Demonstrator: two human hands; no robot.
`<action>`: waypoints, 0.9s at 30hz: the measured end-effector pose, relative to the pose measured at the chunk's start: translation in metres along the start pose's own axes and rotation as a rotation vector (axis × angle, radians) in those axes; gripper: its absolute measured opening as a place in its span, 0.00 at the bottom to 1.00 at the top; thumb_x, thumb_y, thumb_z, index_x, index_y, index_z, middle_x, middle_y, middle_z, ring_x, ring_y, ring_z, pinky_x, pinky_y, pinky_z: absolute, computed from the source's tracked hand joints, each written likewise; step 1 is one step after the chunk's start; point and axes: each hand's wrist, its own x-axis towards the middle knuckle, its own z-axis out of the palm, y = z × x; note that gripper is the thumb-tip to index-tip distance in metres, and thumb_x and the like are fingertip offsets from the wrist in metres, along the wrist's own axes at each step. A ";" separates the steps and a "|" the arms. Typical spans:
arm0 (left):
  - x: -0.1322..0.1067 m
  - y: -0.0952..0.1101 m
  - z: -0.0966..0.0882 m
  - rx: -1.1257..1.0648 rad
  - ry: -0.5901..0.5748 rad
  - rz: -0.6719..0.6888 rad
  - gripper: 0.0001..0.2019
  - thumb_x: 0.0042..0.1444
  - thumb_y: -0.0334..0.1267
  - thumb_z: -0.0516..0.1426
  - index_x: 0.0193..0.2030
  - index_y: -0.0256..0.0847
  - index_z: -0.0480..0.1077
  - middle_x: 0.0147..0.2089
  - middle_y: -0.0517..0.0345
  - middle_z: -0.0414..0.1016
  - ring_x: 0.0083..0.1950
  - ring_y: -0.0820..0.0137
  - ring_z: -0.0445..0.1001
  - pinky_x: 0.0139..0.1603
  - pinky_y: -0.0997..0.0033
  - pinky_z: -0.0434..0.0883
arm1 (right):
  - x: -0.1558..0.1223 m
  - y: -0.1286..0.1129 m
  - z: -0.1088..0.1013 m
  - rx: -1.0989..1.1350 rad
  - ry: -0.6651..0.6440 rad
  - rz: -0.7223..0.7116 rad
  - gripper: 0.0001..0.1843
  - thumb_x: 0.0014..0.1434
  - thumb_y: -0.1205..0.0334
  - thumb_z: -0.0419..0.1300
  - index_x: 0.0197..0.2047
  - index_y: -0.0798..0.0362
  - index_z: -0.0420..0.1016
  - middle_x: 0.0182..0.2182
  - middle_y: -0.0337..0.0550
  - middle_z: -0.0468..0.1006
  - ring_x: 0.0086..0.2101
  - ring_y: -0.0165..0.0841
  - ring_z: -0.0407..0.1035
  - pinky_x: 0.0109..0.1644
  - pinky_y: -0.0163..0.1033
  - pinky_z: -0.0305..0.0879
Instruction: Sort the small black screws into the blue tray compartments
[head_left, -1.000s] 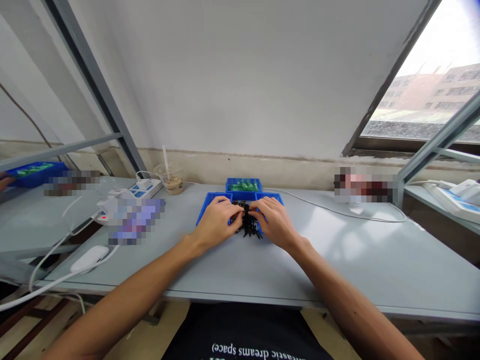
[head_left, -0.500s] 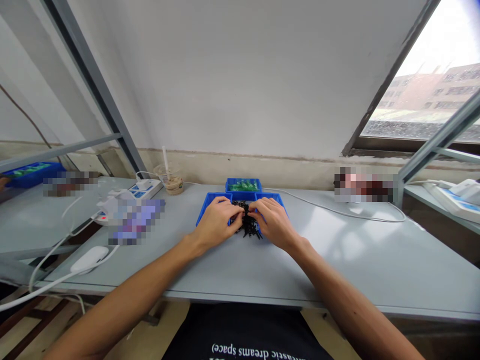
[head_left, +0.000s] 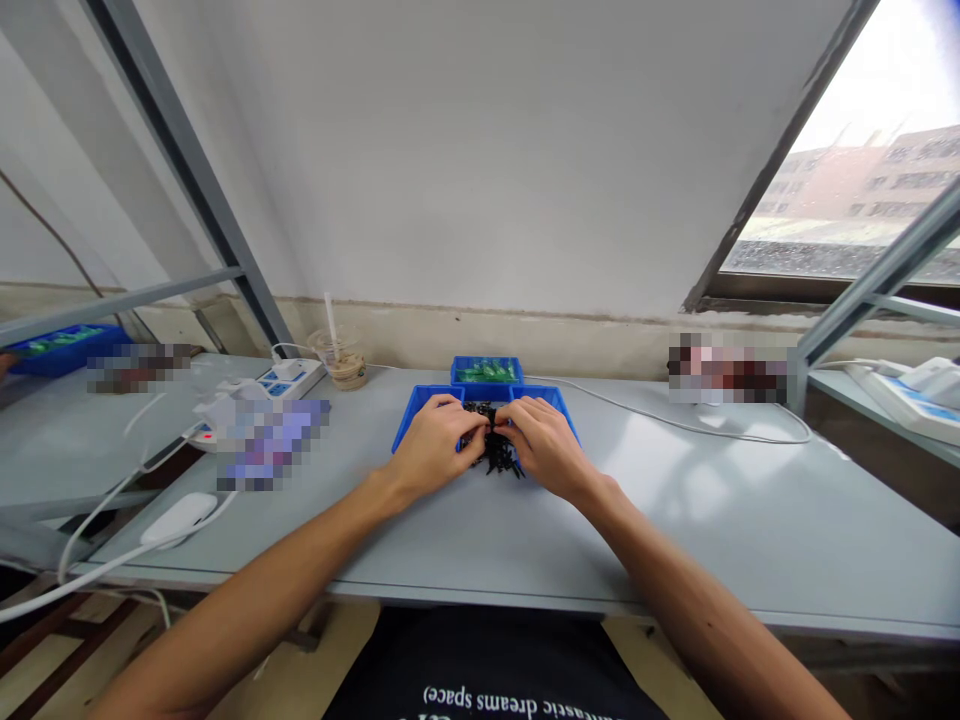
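Hands [head_left: 433,440] [head_left: 546,440] pinch what seems a small black piece [head_left: 492,424] over loose black parts [head_left: 502,459].

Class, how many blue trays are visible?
4: back tray, behind the black parts; left tray, partly hidden by the left hand; right tray, likewise by the right hand; far-left tray on another table. Others may be hidden.

A grey table [head_left: 465,545] is set with three blue trays [head_left: 486,381], one behind two, and small black pieces [head_left: 506,462] are heaped between the front pair. Farther left, a plastic cup [head_left: 349,372], a power strip [head_left: 300,382] and a white adapter [head_left: 178,520] are placed; at right, a pale cable [head_left: 742,438] is laid.
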 end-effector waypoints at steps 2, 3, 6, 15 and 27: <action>0.000 0.000 0.001 -0.007 -0.002 0.001 0.10 0.66 0.35 0.54 0.42 0.41 0.78 0.38 0.55 0.83 0.37 0.67 0.77 0.56 0.58 0.69 | 0.001 0.000 0.000 -0.012 -0.002 0.006 0.08 0.74 0.64 0.52 0.42 0.52 0.71 0.36 0.42 0.80 0.36 0.35 0.69 0.44 0.41 0.60; 0.000 -0.001 0.002 -0.009 -0.001 0.003 0.10 0.66 0.35 0.54 0.42 0.41 0.78 0.38 0.55 0.83 0.37 0.67 0.77 0.56 0.58 0.69 | 0.001 0.000 0.000 -0.018 -0.004 0.013 0.10 0.74 0.63 0.52 0.41 0.52 0.71 0.35 0.42 0.80 0.36 0.35 0.69 0.43 0.41 0.60; -0.001 -0.001 0.002 -0.011 0.003 0.008 0.10 0.66 0.35 0.54 0.42 0.40 0.78 0.37 0.56 0.83 0.37 0.67 0.77 0.56 0.58 0.68 | 0.002 -0.001 -0.002 -0.018 -0.021 0.025 0.12 0.75 0.61 0.52 0.39 0.52 0.73 0.35 0.42 0.80 0.36 0.35 0.69 0.44 0.42 0.60; 0.000 0.002 -0.001 -0.023 -0.021 -0.010 0.10 0.66 0.35 0.54 0.41 0.41 0.77 0.36 0.57 0.82 0.37 0.68 0.76 0.56 0.59 0.67 | 0.000 0.000 0.001 0.008 -0.004 0.009 0.05 0.73 0.64 0.54 0.44 0.51 0.71 0.38 0.43 0.81 0.37 0.35 0.71 0.43 0.41 0.60; 0.000 0.002 -0.001 -0.034 -0.034 -0.006 0.10 0.67 0.35 0.54 0.40 0.41 0.77 0.35 0.58 0.81 0.37 0.68 0.75 0.56 0.59 0.67 | -0.001 -0.001 0.000 0.050 -0.027 0.044 0.04 0.73 0.61 0.56 0.48 0.50 0.70 0.39 0.43 0.81 0.38 0.36 0.73 0.44 0.41 0.62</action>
